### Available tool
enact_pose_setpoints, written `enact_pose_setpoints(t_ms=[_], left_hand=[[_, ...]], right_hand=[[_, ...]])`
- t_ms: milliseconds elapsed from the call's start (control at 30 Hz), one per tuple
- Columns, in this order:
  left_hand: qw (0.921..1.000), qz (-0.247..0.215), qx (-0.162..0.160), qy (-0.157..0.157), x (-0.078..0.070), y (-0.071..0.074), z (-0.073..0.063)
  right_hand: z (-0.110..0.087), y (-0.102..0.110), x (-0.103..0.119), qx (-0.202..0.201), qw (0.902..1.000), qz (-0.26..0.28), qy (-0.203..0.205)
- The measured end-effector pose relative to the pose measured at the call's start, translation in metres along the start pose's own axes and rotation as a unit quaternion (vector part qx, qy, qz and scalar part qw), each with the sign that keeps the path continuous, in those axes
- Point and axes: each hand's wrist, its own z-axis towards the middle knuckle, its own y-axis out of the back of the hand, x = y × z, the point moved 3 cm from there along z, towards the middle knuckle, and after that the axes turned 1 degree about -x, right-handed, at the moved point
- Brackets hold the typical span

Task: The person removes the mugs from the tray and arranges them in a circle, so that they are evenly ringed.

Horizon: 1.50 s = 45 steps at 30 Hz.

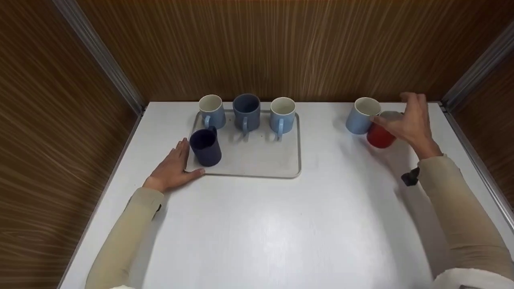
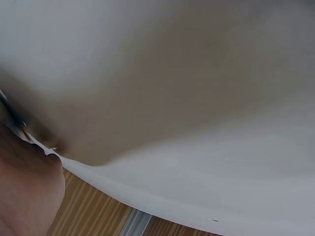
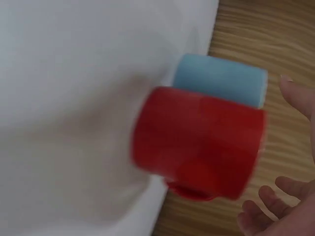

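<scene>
My right hand point(image 1: 413, 122) is over a red mug point(image 1: 378, 137), thumb and fingers spread about its rim. In the right wrist view the fingers stand apart from the red mug point(image 3: 197, 142), whose handle shows low on its side. A light blue mug point(image 1: 356, 120) stands upright right beside the red one. My left hand point(image 1: 172, 167) lies at the near left corner of a pale tray point(image 1: 261, 158), fingers straight along its side and thumb along its front edge. A dark navy mug point(image 1: 208, 151) stands on the tray close to those fingers.
Along the tray's back stand a light blue mug point(image 1: 217, 117), a grey-blue mug point(image 1: 251, 116) and another light blue mug point(image 1: 280, 120), handles toward me. Wood-grain panels point(image 1: 257, 48) wall in the white table point(image 1: 257, 224) at the back and sides.
</scene>
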Motion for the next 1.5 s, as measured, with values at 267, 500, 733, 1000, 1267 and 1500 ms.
enact_pose_setpoints(t_ms=[267, 500, 733, 1000, 1267, 1500], left_hand=[[1.0, -0.002, -0.001, -0.004, -0.002, -0.001, 0.001], [1.0, -0.008, 0.0, 0.0, -0.001, 0.0, 0.0], [1.0, -0.008, -0.001, 0.005, 0.001, -0.001, -0.003], [0.9999, -0.009, 0.006, 0.008, -0.003, 0.0, -0.003], [0.9999, -0.011, 0.004, 0.009, -0.005, 0.002, -0.003], [0.9999, -0.009, 0.002, 0.01, -0.005, 0.002, -0.004]], right_hand=[[-0.012, -0.043, 0.098, 0.039, 0.9921, 0.027, 0.116], [-0.031, -0.096, 0.186, 0.114, 0.9656, 0.041, 0.23], [-0.06, -0.144, 0.249, 0.161, 0.9354, 0.054, 0.31], [-0.083, -0.191, 0.282, 0.193, 0.9203, 0.082, 0.33], [-0.097, -0.23, 0.298, 0.216, 0.9237, 0.085, 0.305], [-0.109, -0.256, 0.305, 0.241, 0.9281, 0.087, 0.27]])
